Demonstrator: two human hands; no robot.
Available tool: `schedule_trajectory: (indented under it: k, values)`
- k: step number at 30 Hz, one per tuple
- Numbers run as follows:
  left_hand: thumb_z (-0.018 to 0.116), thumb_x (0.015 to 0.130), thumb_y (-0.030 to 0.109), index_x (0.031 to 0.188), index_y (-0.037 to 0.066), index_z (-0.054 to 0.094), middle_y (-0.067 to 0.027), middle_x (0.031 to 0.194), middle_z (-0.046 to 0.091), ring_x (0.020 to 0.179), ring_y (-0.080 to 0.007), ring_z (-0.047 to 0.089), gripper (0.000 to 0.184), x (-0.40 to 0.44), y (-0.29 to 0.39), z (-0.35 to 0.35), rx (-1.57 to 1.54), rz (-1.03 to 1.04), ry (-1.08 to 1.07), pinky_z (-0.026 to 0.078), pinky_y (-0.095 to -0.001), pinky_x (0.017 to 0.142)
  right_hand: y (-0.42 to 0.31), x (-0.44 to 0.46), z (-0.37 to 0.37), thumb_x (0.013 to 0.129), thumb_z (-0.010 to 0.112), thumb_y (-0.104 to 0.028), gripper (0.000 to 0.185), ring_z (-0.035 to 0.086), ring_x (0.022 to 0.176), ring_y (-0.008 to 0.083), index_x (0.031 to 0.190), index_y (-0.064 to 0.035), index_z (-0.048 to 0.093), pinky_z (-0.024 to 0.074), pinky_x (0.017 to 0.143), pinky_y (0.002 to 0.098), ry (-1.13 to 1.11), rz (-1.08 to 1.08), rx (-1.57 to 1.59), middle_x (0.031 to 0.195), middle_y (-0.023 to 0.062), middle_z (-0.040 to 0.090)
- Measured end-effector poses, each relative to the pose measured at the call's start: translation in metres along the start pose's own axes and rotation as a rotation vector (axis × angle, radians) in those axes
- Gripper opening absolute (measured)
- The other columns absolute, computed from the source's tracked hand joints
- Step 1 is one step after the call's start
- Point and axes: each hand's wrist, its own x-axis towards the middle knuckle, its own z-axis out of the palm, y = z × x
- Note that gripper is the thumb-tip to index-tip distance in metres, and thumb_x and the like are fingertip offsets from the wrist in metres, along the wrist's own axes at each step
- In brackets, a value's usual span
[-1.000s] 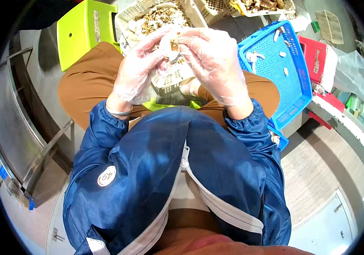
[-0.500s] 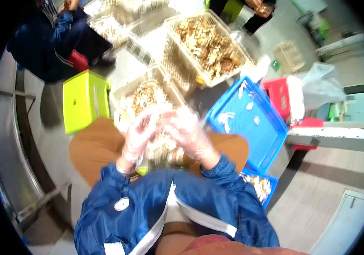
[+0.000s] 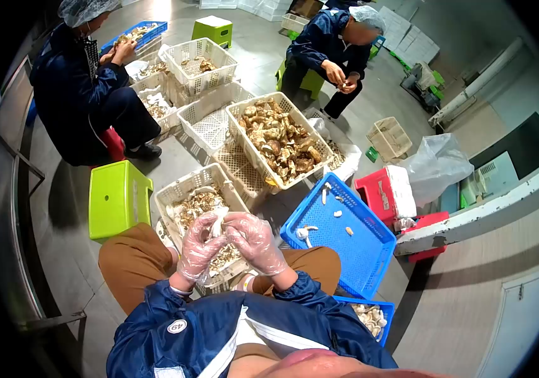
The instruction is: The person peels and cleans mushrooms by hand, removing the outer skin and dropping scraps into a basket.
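Both my hands wear thin clear plastic gloves and meet in front of my knees. My left hand has its fingers curled around a pale mushroom. Fingers of my right hand are bent in against the same mushroom from the other side, closed on it. Most of the piece is hidden by the gloves. Right below the hands stands a white basket with small brown and white mushroom pieces in it.
A white crate of large brown mushrooms stands ahead. To the right, a blue tray bears a few pale pieces, above a blue basket. A green stool is left. Two co-workers sit beyond, hands on mushrooms.
My view has swung upward, showing more of the co-workers and the floor behind. The smeared picture is now sharp. My hands stay together, and the pale mushroom now shows between them.
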Motion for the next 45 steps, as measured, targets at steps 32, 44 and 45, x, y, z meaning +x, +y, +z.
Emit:
schedule_trajectory:
  k: [32,44,45]
  values:
    - [0.071,0.1,0.009,0.152,0.004,0.051,-0.0084,0.137,0.066,0.114,-0.0143,0.067,0.056,-0.002,0.023,-0.034,0.115,-0.174,0.154,0.056,-0.0308,0.093,0.003,0.039,0.001,0.089,0.079,-0.011,0.011,0.073,0.084,0.032,0.098,-0.0045,0.077,0.0583,0.073,0.0406,-0.169,-0.106,-0.181,0.1,0.0116,0.073]
    - [0.082,0.089,0.002,0.141,0.005,0.063,-0.0021,0.131,0.067,0.098,-0.0081,0.063,0.056,-0.006,0.012,-0.022,0.536,0.161,0.15,0.053,-0.0253,0.083,0.01,0.025,0.013,0.086,0.076,-0.007,0.012,0.074,0.087,0.0337,0.098,-0.0036,0.076,0.0592,0.08,0.0422,-0.105,-0.053,-0.119,0.098,0.013,0.076]
    - [0.082,0.088,0.002,0.142,0.006,0.063,-0.0022,0.131,0.067,0.098,-0.0084,0.063,0.057,-0.007,0.011,-0.023,0.539,0.155,0.141,0.053,-0.0255,0.083,0.012,0.024,0.014,0.086,0.076,-0.007,0.013,0.074,0.087,0.034,0.098,-0.0034,0.076,0.0591,0.081,0.0426,-0.093,-0.069,-0.138,0.097,0.013,0.076]
